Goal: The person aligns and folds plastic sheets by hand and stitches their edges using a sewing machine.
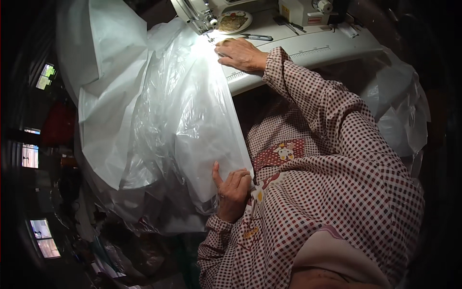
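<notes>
White sheet: the large, pale work (207, 139) runs down from the sewing machine (192, 13) past the counter's front edge, its upper end under the lamp and its lower folds hanging at the person's left.
Possible fault at the needle: the right hand (240, 54) lies just beside the needle area (210, 37); a fingertip could be caught if it were drawn along with the material.
Possible fault along the edge: uneven pull between the two hands would probably make the margin pucker or wander off line.
Possible fault in the hanging bulk: its weight could drag the work sideways, and slippery layers may creep over one another.
Possible fault on the counter (308, 54): the slim cutter (260, 37) rests near the right hand and might be nudged or snag the sheet.
Look of the sheet: white, matt to faintly glossy, with one long straight margin; glossy film (159, 103) lies crumpled along its left part, full of bright creases, and glare hides detail at the top.
Left hand (233, 192): fingers curled closed around the sheet's margin near the checked garment (327, 192), thumb raised apart.
Right hand, state: fingers bent and lowered at the sheet's upper edge; whether they pinch it cannot be told.
Plate (222, 30): round, behind the right hand, holding yellowish contents.
</notes>
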### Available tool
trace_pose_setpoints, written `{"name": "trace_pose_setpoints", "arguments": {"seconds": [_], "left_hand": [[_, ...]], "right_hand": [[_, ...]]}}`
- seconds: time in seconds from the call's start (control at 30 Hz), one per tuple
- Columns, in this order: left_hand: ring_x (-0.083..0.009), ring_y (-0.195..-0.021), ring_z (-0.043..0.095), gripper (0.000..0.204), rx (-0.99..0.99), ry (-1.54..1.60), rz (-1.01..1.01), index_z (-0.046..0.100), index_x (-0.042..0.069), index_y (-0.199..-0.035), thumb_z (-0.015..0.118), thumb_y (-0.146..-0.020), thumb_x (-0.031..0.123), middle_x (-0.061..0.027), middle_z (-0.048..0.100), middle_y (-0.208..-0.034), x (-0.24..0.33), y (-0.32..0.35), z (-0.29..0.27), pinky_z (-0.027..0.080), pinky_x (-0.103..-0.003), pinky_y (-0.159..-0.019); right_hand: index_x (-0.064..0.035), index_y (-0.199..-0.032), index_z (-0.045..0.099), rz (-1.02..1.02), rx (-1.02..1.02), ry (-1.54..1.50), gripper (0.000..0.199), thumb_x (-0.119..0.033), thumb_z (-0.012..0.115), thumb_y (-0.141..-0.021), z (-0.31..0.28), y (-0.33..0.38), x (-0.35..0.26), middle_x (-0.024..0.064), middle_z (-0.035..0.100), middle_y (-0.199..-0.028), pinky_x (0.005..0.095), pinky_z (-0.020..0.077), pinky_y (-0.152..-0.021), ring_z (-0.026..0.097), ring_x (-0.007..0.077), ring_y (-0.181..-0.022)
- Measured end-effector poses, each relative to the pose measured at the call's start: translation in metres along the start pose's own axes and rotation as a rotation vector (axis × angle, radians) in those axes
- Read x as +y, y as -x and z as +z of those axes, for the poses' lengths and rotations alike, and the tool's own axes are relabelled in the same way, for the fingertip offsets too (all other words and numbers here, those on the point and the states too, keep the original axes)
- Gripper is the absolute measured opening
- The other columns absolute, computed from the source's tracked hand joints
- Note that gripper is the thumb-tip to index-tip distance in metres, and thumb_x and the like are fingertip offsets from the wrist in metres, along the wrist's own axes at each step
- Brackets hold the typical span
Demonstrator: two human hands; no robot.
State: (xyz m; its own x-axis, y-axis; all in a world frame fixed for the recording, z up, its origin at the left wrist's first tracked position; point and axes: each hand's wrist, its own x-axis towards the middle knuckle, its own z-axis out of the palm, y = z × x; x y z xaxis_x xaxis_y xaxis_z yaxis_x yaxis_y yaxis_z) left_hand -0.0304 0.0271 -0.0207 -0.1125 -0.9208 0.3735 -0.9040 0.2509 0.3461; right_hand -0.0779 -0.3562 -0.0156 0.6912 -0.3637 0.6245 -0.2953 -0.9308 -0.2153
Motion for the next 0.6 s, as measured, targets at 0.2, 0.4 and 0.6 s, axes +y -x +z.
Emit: {"name": "trace_pose_setpoints", "arguments": {"seconds": [0.2, 0.4, 0.6], "left_hand": [[-0.0159, -0.091, 0.065, 0.011, -0.058, 0.035, 0.038, 0.059, 0.006, -0.085, 0.066, -0.076, 0.003, -0.0021, 0.063, -0.089, -0.014, -0.005, 0.013, 0.015, -0.068, -0.112], [-0.0154, -0.087, 0.064, 0.008, -0.105, 0.020, 0.031, 0.057, 0.006, -0.081, 0.064, -0.078, 0.003, -0.0021, 0.062, -0.086, -0.023, -0.021, 0.012, 0.012, -0.071, -0.111], [-0.0151, -0.086, 0.065, 0.008, -0.074, -0.014, 0.024, 0.056, 0.006, -0.077, 0.062, -0.082, 0.002, -0.0023, 0.061, -0.083, -0.030, -0.051, 0.007, 0.011, -0.072, -0.111]], "right_hand": [[-0.0051, -0.109, 0.062, 0.025, -0.267, -0.002, 0.046, -0.046, 0.052, -0.091, -0.001, -0.008, 0.004, 0.0111, 0.062, -0.113, 0.0435, 0.0376, -0.093, 0.055, 0.0246, -0.112], [-0.0065, -0.108, 0.063, -0.005, -0.245, 0.007, 0.049, -0.051, 0.055, -0.089, 0.002, -0.005, 0.005, 0.0093, 0.063, -0.112, 0.0414, 0.0358, -0.091, 0.055, 0.0223, -0.112], [-0.0069, -0.100, 0.063, -0.009, -0.239, -0.010, 0.044, -0.049, 0.057, -0.088, 0.000, -0.005, 0.004, 0.0095, 0.064, -0.104, 0.0420, 0.0360, -0.089, 0.055, 0.0225, -0.108]]}}
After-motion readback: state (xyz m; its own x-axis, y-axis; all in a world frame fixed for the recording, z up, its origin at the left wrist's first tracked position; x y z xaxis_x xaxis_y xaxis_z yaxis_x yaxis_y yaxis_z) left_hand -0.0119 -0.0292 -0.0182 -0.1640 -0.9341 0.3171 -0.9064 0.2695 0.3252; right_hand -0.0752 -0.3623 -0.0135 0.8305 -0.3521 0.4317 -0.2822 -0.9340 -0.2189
